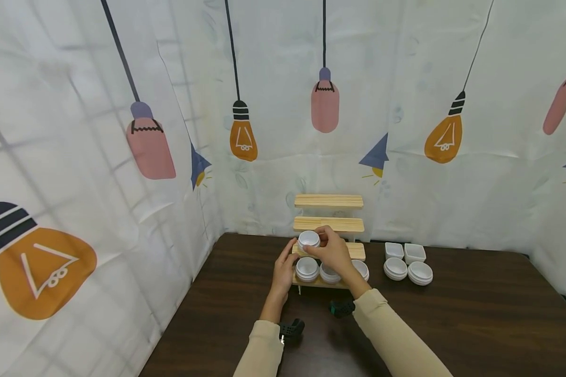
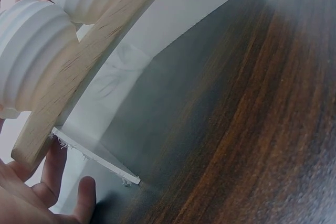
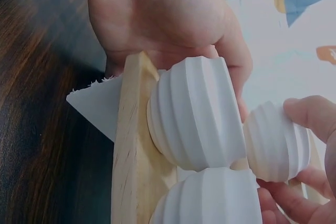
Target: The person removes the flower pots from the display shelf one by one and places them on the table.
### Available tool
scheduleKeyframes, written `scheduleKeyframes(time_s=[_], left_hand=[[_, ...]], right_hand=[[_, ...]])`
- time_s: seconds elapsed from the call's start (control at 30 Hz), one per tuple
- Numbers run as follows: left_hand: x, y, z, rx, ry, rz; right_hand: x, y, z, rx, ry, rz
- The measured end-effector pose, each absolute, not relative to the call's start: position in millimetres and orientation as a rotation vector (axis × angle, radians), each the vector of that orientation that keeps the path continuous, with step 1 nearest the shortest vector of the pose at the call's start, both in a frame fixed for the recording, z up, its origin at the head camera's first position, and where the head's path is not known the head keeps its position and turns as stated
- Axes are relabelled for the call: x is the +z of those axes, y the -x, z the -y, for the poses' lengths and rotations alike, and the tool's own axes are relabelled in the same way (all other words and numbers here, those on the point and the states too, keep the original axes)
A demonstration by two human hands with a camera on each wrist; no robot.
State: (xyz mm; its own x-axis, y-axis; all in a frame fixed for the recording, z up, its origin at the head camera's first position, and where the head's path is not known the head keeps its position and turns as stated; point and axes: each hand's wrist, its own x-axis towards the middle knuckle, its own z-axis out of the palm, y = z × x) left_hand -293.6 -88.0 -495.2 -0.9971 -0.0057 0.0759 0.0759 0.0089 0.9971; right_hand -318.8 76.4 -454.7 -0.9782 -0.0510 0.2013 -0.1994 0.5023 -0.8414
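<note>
A stepped wooden rack (image 1: 328,224) stands against the back wall. My right hand (image 1: 335,255) pinches a small white bowl (image 1: 308,239) at the left of the rack's second step from the bottom, thumb and fingertips on its ridged side in the right wrist view. Beside the rack's left end is my left hand (image 1: 282,269), its fingers reaching up near that bowl. In the left wrist view some of its fingers (image 2: 52,174) lie at the end of the lowest plank (image 2: 79,72). Three more white bowls (image 1: 306,268) line the lowest step, the middle one partly behind my right hand.
To the right of the rack, two round white bowls (image 1: 420,273) stand in front of two square white dishes (image 1: 414,253) on the dark wooden table (image 1: 481,309). White side pieces (image 2: 100,153) support the planks. A printed curtain (image 1: 273,188) closes off the back and left side.
</note>
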Motion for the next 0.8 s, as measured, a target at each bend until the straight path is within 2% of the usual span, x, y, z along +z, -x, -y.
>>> scheduleKeyframes(time_s=[0.8], left_hand=[[-495.9,292.6,87.4,-2.178,0.080,2.173]], right_hand=[[-454.4,318.3,-82.6,1.450,-0.254,2.600]])
